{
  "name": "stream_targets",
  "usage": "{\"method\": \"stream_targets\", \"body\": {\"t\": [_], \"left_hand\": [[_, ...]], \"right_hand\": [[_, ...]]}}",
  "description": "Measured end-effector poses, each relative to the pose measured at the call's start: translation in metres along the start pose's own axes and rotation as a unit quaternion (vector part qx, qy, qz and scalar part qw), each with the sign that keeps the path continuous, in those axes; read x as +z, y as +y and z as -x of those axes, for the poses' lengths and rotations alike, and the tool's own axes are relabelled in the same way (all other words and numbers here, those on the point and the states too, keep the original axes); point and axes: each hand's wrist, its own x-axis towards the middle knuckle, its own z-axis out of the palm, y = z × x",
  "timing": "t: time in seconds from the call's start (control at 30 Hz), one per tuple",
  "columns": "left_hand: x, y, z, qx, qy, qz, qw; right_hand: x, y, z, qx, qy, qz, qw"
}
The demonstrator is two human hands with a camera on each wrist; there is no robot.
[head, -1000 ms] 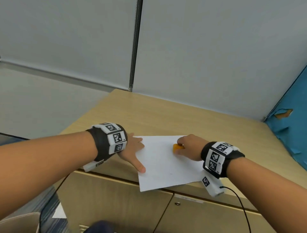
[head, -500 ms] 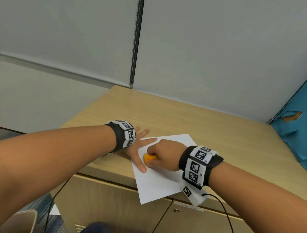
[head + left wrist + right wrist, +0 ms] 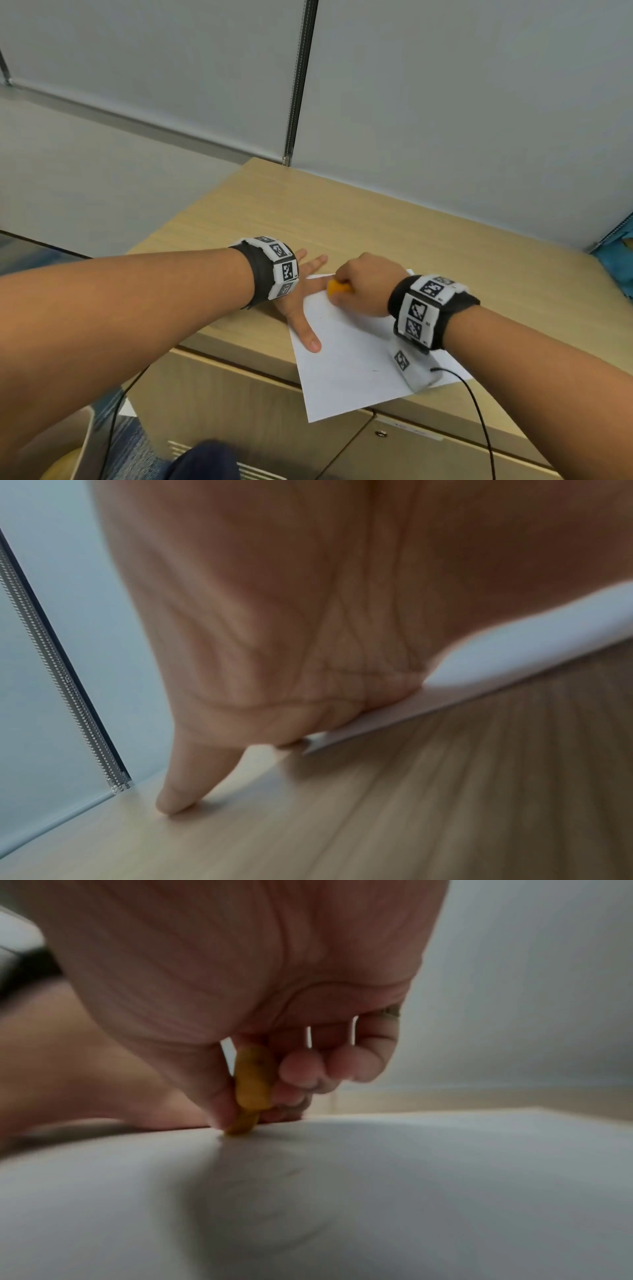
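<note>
One orange eraser (image 3: 337, 288) is pinched in the curled fingers of the right hand (image 3: 368, 286) and pressed onto the white sheet (image 3: 356, 370) near its far edge. Rubbing is judged in hand; short, firm strokes are called for next. The sheet is pinned to the cabinet top (image 3: 376, 222) by the flat, spread left hand (image 3: 299, 305), just beside the eraser

LOG | I read small orange rubber block (image 3: 337, 287) yellow-orange, dark smudges | flat paper sheet (image 3: 352, 373) white, faint grey marks | wooden cabinet top (image 3: 376, 233) pale beige, straight grain | left fabric wristband (image 3: 274, 270), right fabric wristband (image 3: 424, 308): 2 black bands, white tiles with black square codes | smooth wall panel (image 3: 445, 102) pale grey
</note>
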Motion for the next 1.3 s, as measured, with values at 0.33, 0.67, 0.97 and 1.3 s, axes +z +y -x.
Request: {"method": "stream_targets", "body": {"t": [0.33, 0.67, 0.97, 1.3], "left_hand": [[0.001, -0.002, -0.003, -0.003, -0.001, -0.002, 1.0], [-0.006, 0.011, 0.013, -0.037, -0.007, 0.013, 0.999], [-0.003, 0.039, 0.06, -0.015, 0.005, 0.039, 0.999], [-0.016, 0.011, 0.015, 0.029, 0.007, 0.009, 1.0]], "right_hand": [[0.002, -0.005, 0.0, 0.061, 0.0, -0.017, 0.998], [-0.01, 0.011, 0.061, 0.178, -0.03, 0.069, 0.981], [0.007, 0.026, 0.067, 0.15, -0.045, 0.04, 0.987], [0.001, 0.02, 0.051, 0.046, 0.005, 0.04, 0.998]]}}
